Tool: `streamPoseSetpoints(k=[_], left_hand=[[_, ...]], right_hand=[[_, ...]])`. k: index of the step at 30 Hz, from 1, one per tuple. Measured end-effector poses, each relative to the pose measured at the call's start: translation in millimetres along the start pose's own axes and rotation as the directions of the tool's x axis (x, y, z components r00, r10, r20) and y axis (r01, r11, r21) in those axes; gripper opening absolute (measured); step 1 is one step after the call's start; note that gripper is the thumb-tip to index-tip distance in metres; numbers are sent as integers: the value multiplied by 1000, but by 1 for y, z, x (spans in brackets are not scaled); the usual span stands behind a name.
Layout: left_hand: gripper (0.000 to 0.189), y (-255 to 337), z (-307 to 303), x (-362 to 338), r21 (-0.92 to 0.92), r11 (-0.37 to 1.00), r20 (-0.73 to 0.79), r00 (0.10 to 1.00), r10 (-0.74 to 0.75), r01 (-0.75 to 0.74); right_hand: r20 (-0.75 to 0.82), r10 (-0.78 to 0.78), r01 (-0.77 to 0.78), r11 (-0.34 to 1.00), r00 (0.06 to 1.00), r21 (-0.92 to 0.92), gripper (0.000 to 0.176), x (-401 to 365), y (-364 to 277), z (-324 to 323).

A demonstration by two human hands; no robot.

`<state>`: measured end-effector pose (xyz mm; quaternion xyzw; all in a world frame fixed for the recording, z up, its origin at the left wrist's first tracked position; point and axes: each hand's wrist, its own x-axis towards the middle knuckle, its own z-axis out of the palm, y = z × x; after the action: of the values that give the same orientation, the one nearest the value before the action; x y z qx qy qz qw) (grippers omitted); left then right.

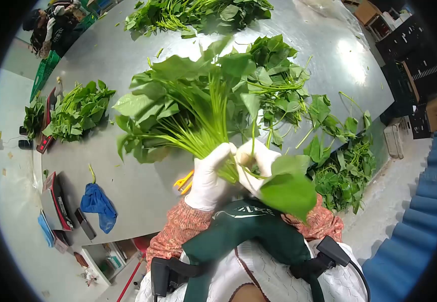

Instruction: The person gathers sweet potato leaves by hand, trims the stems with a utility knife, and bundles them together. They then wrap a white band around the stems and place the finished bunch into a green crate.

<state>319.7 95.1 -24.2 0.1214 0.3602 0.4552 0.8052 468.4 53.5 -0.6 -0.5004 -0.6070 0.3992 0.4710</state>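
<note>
A thick bunch of leafy greens [211, 118], its long pale stems gathered together, is gripped near the stem ends by my left hand [209, 181] in a white glove. Right beside it, my right hand [259, 163], also gloved, pinches a single leaf stem against the bunch. That stem's broad leaf [290, 190] hangs over the right wrist. The bunch fans up and to the left above the metal table [138, 196]. Just left of my left hand lies an orange tool [183, 182], partly hidden by the hand.
More greens lie in a far pile [198, 15], a right-hand pile [279, 75] and a left pile [80, 110]. Loose greens [346, 173] sit below the right edge. A blue cloth [99, 207] and a dark phone-like object [85, 224] are at left. Another person [52, 27] stands far left.
</note>
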Motion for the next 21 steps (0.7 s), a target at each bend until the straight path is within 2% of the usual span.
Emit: streamPoseSetpoints(k=[1,2,3,4,5,6,8,9,10,11,14,15,16,18,20,21], left_hand=[[10,2,-7,4,131,980,77,987,140,-149],[10,9,-14,7,244,923,172,950,261,-297],[11,19,-16,8,76,969,147,964,222,-235],[10,38,-17,10,-248,966,44,995,93,-79],[16,48,-33,19,-187,964,102,973,209,-188],[18,57,-29,15,-186,949,89,958,274,-254],[19,66,-27,9,-43,917,-35,918,396,-397],[19,67,-27,6,-33,926,-8,927,375,-375],[19,66,-27,3,-25,935,22,934,355,-355],[20,64,-24,2,-22,942,58,940,336,-335],[19,52,-26,1,23,973,78,971,226,-228],[18,46,-20,4,-6,963,56,961,270,-270],[19,45,-13,1,-38,970,36,969,243,-241],[21,44,-14,0,32,970,20,970,242,-243],[24,46,-17,0,27,961,100,957,272,-275],[25,47,-18,0,22,955,136,947,291,-296]], right_hand=[[42,104,-104,995,994,-4,25,-8,-2,-3],[-56,-230,217,960,971,-177,26,-11,5,-6],[-116,-183,165,975,976,-148,25,-18,2,-18],[-175,-136,116,986,975,-121,23,-26,-1,-35],[-275,-21,-14,992,961,-125,22,-36,10,-55],[-373,92,-144,983,923,-113,20,-48,23,-79],[-389,332,-445,860,859,-249,22,-66,41,-140],[-395,249,-457,635,884,-623,25,-78,56,-164],[-365,173,-401,278,915,-873,29,-86,65,-177],[-419,151,-432,67,895,-899,30,-88,58,-178],[-442,115,-447,419,889,-790,24,-55,29,-169],[-422,-9,-359,510,906,-781,20,-42,31,-164],[-363,-78,-277,506,929,-817,17,-25,29,-160],[-272,-225,-123,514,936,-849,12,12,47,-158],[-205,-264,-73,437,942,-897,6,49,81,-164],[-176,-283,-43,420,943,-907,15,63,114,-171]])
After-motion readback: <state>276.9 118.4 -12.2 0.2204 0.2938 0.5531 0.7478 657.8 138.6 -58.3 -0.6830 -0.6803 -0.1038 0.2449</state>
